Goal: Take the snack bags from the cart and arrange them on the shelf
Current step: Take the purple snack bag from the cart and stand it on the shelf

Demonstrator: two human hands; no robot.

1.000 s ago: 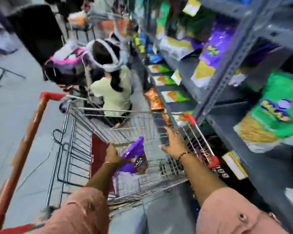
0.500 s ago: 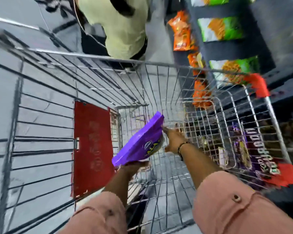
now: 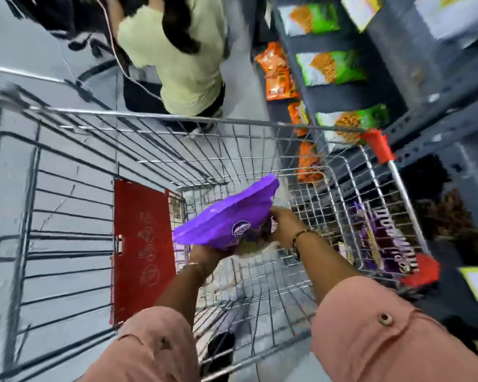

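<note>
A purple snack bag (image 3: 232, 219) hovers above the inside of the wire cart (image 3: 149, 119), tilted with its flat face up. My left hand (image 3: 207, 256) grips it from underneath at its near end. My right hand (image 3: 286, 226) holds its right edge. The dark grey shelf (image 3: 414, 133) stands to the right of the cart and carries green snack bags (image 3: 334, 67) and orange snack bags (image 3: 278, 75). The cart's bottom is mostly hidden behind the bag and my arms.
A person in a pale yellow top (image 3: 182, 59) crouches just beyond the cart's far end. A red panel (image 3: 144, 244) hangs on the cart's left wall. A purple-labelled pack (image 3: 381, 238) sits behind the cart's right side. Grey floor lies to the left.
My right hand has come onto the purple bag's right edge, so both hands hold it. The bag has risen slightly and the view has tipped down into the cart.
</note>
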